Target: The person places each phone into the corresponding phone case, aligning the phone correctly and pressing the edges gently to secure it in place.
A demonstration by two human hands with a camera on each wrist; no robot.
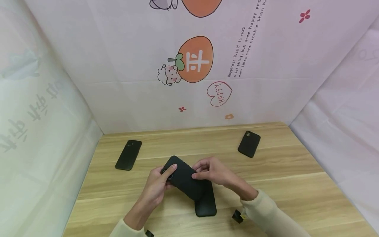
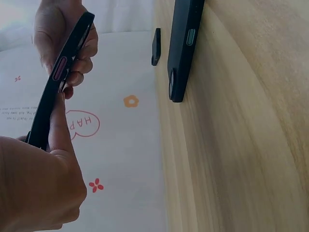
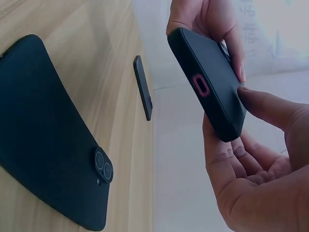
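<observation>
"First entry, far left?"

"Left phone (image 1: 128, 154): back up, flat on the bench (image 1: 97, 197), presumably placed well apart to leave the hands room."

"Next?"

"Left hand (image 1: 155, 186): thumb and fingers clamped on the held phone (image 1: 186, 179), raised over the middle of the bench. Grip taken at the camera end, likely to leave the opposite end within reach. The underside is unseen in the head view; the thumb partly covers the lenses (image 1: 170, 177)."

"Beneath?"

"Lower phone (image 1: 206, 207): on the bench, one end hidden from the head view; the right wrist view shows that end, back up."

"Right hand (image 1: 214, 171)?"

"Thumb on the held phone's back, fingers curled under, pinching it, seemingly to steady it. Some fingertips hidden."

"Last?"

"Right phone (image 1: 249, 144): toward the bench's far edge; phone or bare case, cannot tell. Bench's near edge cut off."
</observation>
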